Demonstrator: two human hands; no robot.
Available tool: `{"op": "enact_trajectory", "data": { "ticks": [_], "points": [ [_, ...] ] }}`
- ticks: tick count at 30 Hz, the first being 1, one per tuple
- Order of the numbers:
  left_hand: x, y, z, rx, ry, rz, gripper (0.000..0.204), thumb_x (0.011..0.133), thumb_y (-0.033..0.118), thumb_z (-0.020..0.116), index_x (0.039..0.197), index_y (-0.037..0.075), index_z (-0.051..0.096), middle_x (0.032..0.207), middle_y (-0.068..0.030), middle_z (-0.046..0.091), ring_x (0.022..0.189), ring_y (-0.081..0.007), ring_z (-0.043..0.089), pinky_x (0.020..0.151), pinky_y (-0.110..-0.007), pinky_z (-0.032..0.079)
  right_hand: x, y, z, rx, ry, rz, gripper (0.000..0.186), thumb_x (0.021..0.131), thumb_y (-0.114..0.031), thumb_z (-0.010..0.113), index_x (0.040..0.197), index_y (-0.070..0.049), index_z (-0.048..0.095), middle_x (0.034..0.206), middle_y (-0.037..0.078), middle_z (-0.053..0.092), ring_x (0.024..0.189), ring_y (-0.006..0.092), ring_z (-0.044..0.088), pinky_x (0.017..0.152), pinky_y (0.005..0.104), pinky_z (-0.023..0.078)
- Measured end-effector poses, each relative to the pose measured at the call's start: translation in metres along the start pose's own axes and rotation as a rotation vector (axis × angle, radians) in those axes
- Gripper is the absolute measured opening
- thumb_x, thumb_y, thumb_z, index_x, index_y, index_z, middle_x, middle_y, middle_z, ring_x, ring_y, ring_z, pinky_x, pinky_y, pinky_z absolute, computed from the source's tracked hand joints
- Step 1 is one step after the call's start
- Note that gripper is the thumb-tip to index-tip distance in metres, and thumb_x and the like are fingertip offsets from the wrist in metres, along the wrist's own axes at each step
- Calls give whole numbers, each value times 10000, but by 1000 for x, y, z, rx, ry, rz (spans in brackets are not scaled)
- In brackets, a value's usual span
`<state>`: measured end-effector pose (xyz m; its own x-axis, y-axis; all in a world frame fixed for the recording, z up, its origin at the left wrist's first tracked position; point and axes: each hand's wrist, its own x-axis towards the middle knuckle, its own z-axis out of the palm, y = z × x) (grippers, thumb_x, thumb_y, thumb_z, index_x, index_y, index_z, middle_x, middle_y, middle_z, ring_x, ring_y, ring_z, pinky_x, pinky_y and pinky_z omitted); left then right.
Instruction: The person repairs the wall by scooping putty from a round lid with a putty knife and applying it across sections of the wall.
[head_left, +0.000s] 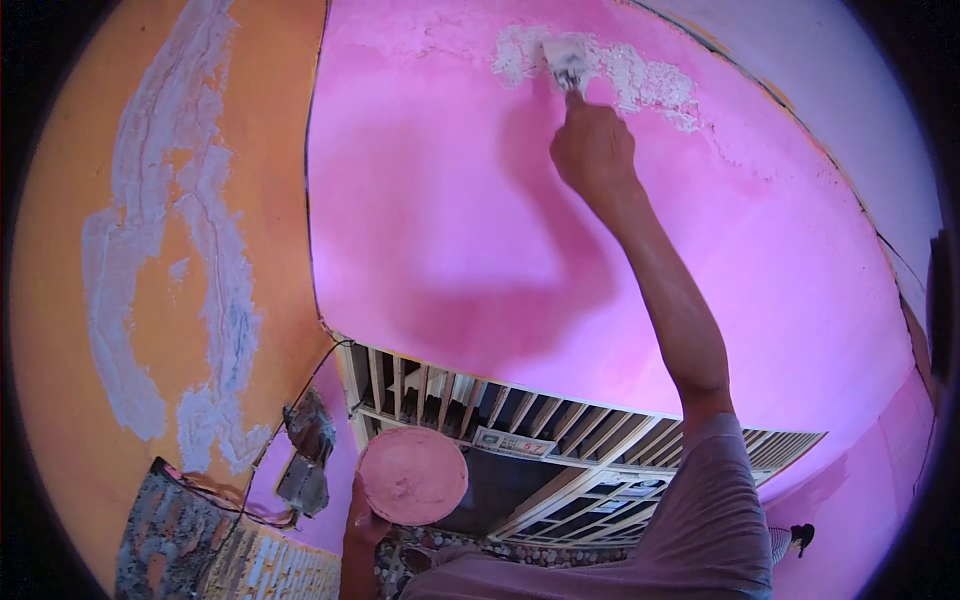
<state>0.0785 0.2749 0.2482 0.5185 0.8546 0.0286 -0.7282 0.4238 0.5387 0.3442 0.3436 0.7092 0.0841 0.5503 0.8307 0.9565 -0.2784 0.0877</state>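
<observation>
A person's right hand [592,145], fingers wrapped tight round a brush [566,66], presses bristles against rough, flaking white plaster on a smooth pink wall [440,200]; left hand [362,520] grips a round pink-coated bowl [413,476].

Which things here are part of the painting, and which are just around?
In use:
- paintbrush in the right hand
- round container of pink paint in the left hand
- pink wall with a bare white patch

Just around:
- orange wall with grey plaster patches
- wooden slatted frame
</observation>
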Motion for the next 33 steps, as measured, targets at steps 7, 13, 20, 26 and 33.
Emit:
{"op": "enact_trajectory", "data": {
  "ticks": [7, 13, 20, 26, 33],
  "points": [
    [-2, 10, 10, 51, 60, 19, 674, 900, 559, 361, 1394, 111, 258, 1375, -134, 372, 1224, -324, 414, 994, -492, 387, -8, 45, 0, -161, 11, -75, 216, 776, -54, 516, 967, -1, 601, 793, 201, 636, 769, 352, 642, 691, 431, 529],
    [-6, 17, 10, 76, -16, 21, 684, 896, 575, 351, 1394, 115, 259, 1370, -128, 378, 1216, -327, 423, 978, -496, 404, -22, 90, -43, -166, 5, 5, 419, 754, -61, 487, 1159, -110, 580, 841, 204, 630, 798, 383, 616, 721, 460, 498],
    [7, 11, 20, 43, 2, -11, 672, 904, 562, 347, 1396, 114, 254, 1370, -132, 376, 1224, -328, 414, 985, -505, 396, 9, 89, -16, -148, 79, 33, 433, 752, -71, 507, 1181, -83, 564, 825, 226, 626, 802, 382, 619, 735, 465, 496],
    [-1, 9, 24, 71, -41, 57, 651, 914, 539, 349, 1396, 114, 249, 1369, -145, 370, 1225, -331, 412, 981, -497, 404, -39, 79, -13, -74, -69, 68, 444, 770, -77, 509, 1213, -66, 540, 832, 239, 626, 779, 388, 626, 721, 468, 501],
    [13, 5, 41, 1, -35, 18, 661, 903, 543, 377, 1392, 117, 250, 1367, -145, 371, 1218, -338, 418, 965, -520, 414, -1, 86, 6, -105, 132, 68, 467, 778, -77, 501, 1244, -62, 507, 758, 227, 610, 728, 385, 616, 695, 483, 490]
  ]
}}
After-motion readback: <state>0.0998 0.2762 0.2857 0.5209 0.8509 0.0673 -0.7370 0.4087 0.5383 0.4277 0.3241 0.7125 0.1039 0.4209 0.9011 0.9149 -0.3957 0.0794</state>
